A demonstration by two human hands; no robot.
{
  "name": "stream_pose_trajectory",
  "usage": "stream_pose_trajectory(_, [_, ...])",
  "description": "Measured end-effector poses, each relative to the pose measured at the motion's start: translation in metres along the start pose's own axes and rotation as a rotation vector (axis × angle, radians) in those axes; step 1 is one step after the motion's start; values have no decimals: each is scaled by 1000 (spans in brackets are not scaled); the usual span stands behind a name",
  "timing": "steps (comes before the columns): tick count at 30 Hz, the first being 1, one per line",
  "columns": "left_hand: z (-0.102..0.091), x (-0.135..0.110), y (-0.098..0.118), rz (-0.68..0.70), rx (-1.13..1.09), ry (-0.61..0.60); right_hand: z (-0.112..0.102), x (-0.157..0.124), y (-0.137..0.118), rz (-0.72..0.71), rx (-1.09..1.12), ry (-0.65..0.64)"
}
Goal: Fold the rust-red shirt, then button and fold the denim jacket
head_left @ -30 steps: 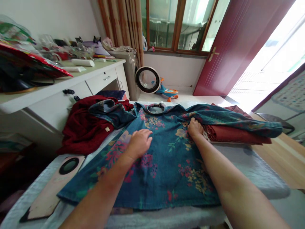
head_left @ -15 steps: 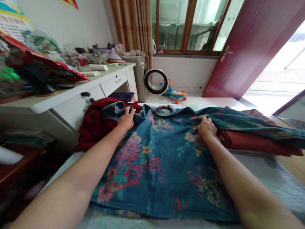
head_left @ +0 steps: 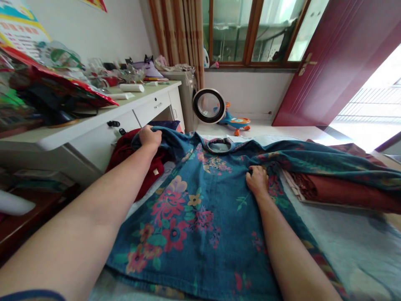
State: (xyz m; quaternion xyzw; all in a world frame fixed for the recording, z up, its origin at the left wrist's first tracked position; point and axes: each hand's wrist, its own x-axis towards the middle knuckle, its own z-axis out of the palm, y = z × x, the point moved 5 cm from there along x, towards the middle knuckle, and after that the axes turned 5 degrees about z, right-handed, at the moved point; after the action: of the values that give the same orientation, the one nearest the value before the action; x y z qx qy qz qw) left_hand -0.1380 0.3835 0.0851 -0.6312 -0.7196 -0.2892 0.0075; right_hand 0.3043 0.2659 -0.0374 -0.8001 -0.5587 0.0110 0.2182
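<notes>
A blue denim shirt (head_left: 200, 188) with pink and yellow flowers lies spread out, its round collar at the far end. My left hand (head_left: 151, 137) is closed on the left-side sleeve and holds it out over a dark red garment (head_left: 150, 177). On the right of the chest, below the shoulder, my right hand (head_left: 258, 179) has its fingers curled into the shirt's fabric. The other sleeve stretches to the right across a folded rust-red cloth (head_left: 338, 190).
A pale sheet (head_left: 351, 251) covers the surface under the shirt. A cluttered white desk (head_left: 90, 125) runs along the left. Beyond are a washing machine with its round door (head_left: 209, 106) open, a blue and orange ride-on toy (head_left: 236, 122) and a red door (head_left: 310, 62).
My left hand has moved left and outward, drawing the sleeve straighter over the dark red garment. My right hand has shifted left and slightly nearer, from the sleeve's base onto the chest.
</notes>
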Motion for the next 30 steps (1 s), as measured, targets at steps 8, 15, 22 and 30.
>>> stream_pose_trajectory(8, [19,-37,17,112,292,-62,0,0,-1,6,9,-20])
stream_pose_trajectory(15, [34,-74,24,282,398,-235,2,2,2,9,0,-14])
stream_pose_trajectory(22, [68,-70,7,-59,176,-357,3,2,1,-4,4,-1])
stream_pose_trajectory(30, [66,-55,-7,-217,-85,-49,3,4,5,35,-79,37])
